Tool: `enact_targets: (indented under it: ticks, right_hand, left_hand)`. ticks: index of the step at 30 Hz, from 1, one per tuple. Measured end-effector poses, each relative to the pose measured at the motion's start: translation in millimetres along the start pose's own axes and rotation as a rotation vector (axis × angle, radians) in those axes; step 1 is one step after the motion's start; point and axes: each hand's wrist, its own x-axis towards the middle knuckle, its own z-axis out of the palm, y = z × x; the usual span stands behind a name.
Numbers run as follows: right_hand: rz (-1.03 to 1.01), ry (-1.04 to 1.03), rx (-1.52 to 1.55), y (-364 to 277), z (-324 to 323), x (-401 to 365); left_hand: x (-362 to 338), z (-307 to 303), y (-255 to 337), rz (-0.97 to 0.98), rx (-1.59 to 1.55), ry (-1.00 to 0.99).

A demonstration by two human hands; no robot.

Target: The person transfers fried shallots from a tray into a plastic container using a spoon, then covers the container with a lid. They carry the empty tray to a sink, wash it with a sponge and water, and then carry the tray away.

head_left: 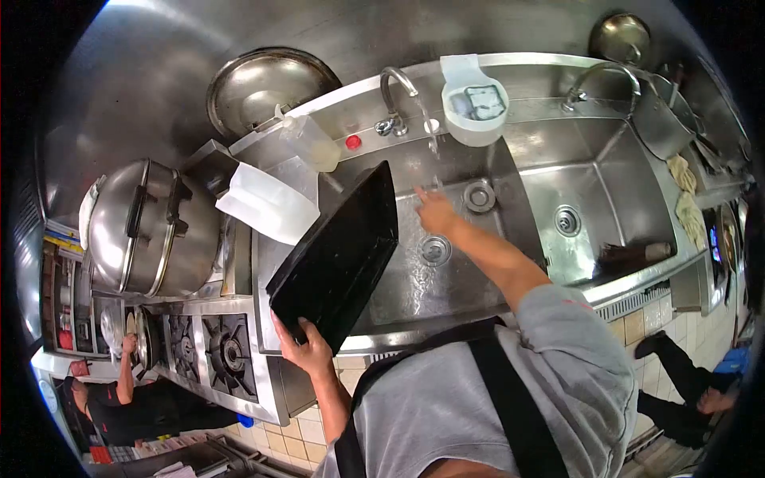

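Observation:
My left hand [307, 348] grips the near edge of a black rectangular tray [339, 251], held tilted over the left basin of a steel sink [414, 295]. My right hand [434, 211] reaches out under the thin stream of water from the left faucet [394, 92]; its fingers are loosely curled and hold nothing. The drain [435, 250] lies just below that hand.
A white plastic container [474, 103] and a squeeze bottle [311, 142] stand on the sink's back ledge. A second basin [574, 207] lies to the right with a dark item in it. A large steel pot [151, 227] and gas burners [227, 350] are at left. Another person [131, 402] stands lower left.

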Motion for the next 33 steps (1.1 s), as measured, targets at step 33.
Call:
enact_targets:
  ticks: [33]
  right_hand:
    - [0.442,0.798,1.734,-125.9,-169.1,-571.8]
  left_hand:
    - [-119.4,-20.8,230.7,0.956,-0.922,-0.498]
